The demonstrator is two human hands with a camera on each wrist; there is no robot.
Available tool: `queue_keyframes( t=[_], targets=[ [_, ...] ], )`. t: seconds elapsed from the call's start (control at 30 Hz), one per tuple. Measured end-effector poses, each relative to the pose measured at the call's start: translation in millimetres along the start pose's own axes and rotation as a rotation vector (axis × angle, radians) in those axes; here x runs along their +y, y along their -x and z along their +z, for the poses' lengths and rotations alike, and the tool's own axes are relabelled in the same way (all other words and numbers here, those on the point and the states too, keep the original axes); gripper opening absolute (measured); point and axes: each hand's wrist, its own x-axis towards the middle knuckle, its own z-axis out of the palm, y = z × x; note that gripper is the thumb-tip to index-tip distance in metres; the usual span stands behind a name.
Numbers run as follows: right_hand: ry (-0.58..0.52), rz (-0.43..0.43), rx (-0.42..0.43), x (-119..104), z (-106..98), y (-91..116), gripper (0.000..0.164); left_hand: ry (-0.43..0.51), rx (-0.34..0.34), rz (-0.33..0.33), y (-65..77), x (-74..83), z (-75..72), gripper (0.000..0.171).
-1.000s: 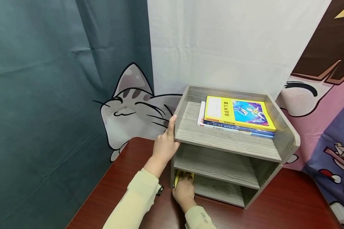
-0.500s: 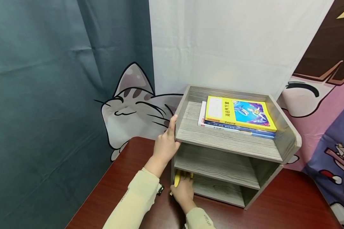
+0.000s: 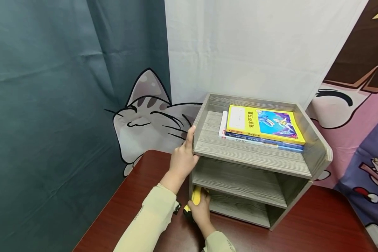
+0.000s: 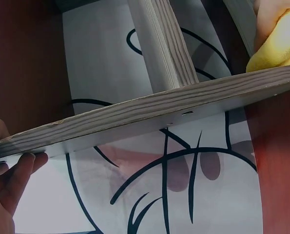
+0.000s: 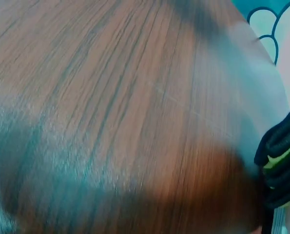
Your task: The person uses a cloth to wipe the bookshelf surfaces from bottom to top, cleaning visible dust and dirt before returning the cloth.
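A grey wood-grain desktop shelf (image 3: 239,175) stands on the table. My left hand (image 3: 183,159) grips its left side panel near the top, thumb on one side and fingers (image 4: 19,183) on the other in the left wrist view. At the lowest compartment's left end, my right hand (image 3: 201,210) holds a folded yellow and black cloth (image 3: 196,196) against the inner side of that panel. The cloth's black end pokes out past the panel's front edge. In the right wrist view its dark folds (image 5: 281,161) appear at the right edge. My right fingertips are mostly hidden.
Several stacked books (image 3: 264,124), a yellow one uppermost, lie on the top shelf. The dark red table (image 3: 138,185) extends to both sides. Behind it hang a teal curtain (image 3: 50,105) and a white cloth with a printed cat.
My right hand has drawn slightly toward the front left along the panel, and more of the yellow and black cloth shows. My left hand keeps its place on the shelf.
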Motion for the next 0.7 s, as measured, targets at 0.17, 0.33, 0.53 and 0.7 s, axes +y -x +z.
queue_keyframes(
  t=[0.17, 0.33, 0.53, 0.7],
  targets=[
    [-0.142, 0.066, -0.089, -1.8, -5.8, -0.2, 0.073, -0.006, 0.010, 0.005, 0.1, 1.6, -0.3, 0.101],
    [-0.214, 0.134, -0.141, -2.1, -12.6, 2.4, 0.079, -0.003, 0.006, 0.008, 0.0, 3.3, 1.3, 0.101],
    [-0.236, 0.120, -0.180, -11.2, -18.8, 3.8, 0.080, -0.001, 0.023, 0.001, -0.6, 0.6, 1.2, 0.100],
    [-0.221, 0.093, -0.175, -21.6, -22.7, 3.7, 0.076, 0.001, 0.016, -0.003, -0.4, -0.5, 1.2, 0.098]
  ],
)
